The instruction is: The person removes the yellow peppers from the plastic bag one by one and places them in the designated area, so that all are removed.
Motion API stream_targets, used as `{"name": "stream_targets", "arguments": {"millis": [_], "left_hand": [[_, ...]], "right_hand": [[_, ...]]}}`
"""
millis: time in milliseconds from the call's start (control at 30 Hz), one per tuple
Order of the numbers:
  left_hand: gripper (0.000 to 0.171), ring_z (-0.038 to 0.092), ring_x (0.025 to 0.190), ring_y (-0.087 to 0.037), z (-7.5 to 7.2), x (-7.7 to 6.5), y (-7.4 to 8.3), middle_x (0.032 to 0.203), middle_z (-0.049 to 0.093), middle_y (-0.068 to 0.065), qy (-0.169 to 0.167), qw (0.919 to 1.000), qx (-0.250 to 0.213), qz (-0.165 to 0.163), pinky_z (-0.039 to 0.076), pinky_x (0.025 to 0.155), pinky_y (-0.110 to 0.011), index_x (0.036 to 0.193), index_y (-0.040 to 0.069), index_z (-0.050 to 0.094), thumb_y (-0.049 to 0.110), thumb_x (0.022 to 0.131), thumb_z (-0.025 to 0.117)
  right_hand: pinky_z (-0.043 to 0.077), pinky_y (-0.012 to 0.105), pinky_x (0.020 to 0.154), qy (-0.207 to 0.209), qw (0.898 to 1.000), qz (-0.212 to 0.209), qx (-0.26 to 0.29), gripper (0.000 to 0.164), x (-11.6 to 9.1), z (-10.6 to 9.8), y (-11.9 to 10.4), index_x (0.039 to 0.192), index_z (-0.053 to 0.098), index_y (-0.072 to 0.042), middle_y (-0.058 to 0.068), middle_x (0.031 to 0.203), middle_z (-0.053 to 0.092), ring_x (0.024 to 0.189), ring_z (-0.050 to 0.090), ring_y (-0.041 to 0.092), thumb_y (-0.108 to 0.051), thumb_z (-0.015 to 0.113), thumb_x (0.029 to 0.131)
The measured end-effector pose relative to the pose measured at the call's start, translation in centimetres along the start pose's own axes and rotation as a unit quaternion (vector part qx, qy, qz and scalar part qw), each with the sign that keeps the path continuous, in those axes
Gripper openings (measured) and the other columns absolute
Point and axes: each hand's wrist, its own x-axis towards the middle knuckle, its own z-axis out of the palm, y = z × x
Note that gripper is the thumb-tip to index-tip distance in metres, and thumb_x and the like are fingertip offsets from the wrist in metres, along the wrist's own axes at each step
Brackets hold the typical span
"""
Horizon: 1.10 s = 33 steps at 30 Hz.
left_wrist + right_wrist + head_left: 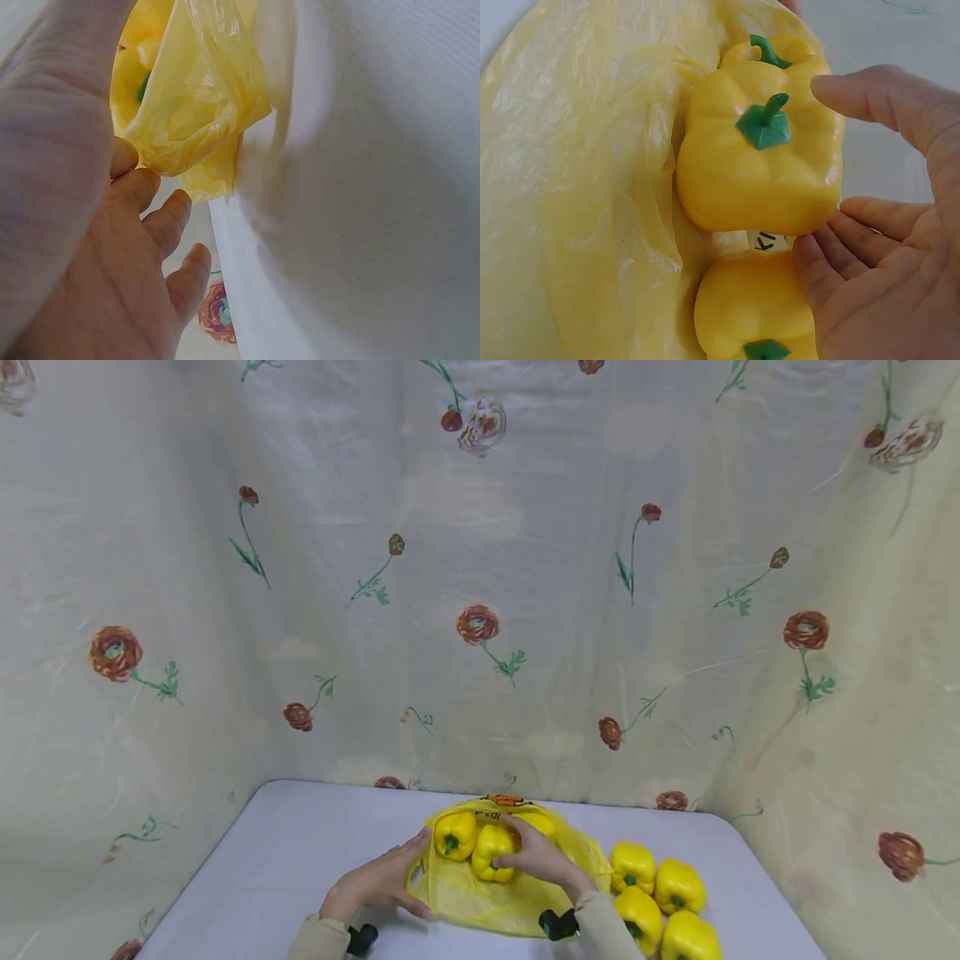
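Note:
A thin yellow plastic bag [468, 900] lies spread on the white table with its mouth toward me. Inside it sit yellow bell peppers with green stems: one at the left [455, 835], another at the back right [542, 821]. Between them, my right hand [542, 857] holds a third bell pepper [757, 176], thumb at one side and fingertips at the opposite lower edge. At the bag's left edge, my left hand [386, 878] has its fingers loosely extended, touching the plastic. In the left wrist view, the crumpled bag edge [202, 112] lies against those fingertips.
Several more yellow bell peppers [680, 885] stand grouped on the table, just right of the bag. A flowered curtain [547, 693] hangs behind the table [300, 835] and along both sides. Each wrist carries a small black device [558, 925].

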Motion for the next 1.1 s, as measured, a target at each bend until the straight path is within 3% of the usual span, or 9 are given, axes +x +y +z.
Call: {"name": "stream_targets", "arguments": {"millis": [200,533,1100], "left_hand": [[0.123,0.019,0.148,-0.032,0.0,-0.1,0.1,0.163,0.008,-0.009,-0.001,1.0000,-0.003,0.001,0.019,0.121,-0.055,0.156,0.011,0.009,0.057,0.066,0.079],[0.123,0.019,0.148,-0.031,0.0,-0.3,0.1,0.163,0.009,-0.010,0.004,1.0000,-0.001,0.007,0.019,0.121,-0.054,0.156,0.011,0.011,0.058,0.066,0.079],[0.124,0.019,0.148,-0.031,0.0,-0.1,-0.1,0.163,0.008,-0.009,-0.001,1.0000,0.001,-0.001,0.019,0.121,-0.054,0.156,0.012,0.009,0.059,0.066,0.079]], "right_hand": [[0.038,0.056,0.109,0.017,0.999,-0.017,-0.022,0.074,0.3,0.4,0.3,0.145,0.038,0.002,0.021,0.148,0.042,0.133,0.042,0.039,-0.023,0.074,0.085],[0.043,0.054,0.106,0.034,0.998,0.008,-0.046,0.065,0.8,0.7,-0.1,0.140,0.047,-0.001,0.017,0.141,0.051,0.129,0.048,0.035,-0.022,0.075,0.085],[0.045,0.053,0.102,0.031,0.998,0.050,-0.031,0.080,1.3,1.8,0.9,0.143,0.042,0.000,0.022,0.141,0.048,0.119,0.052,0.030,-0.031,0.079,0.079]]}}
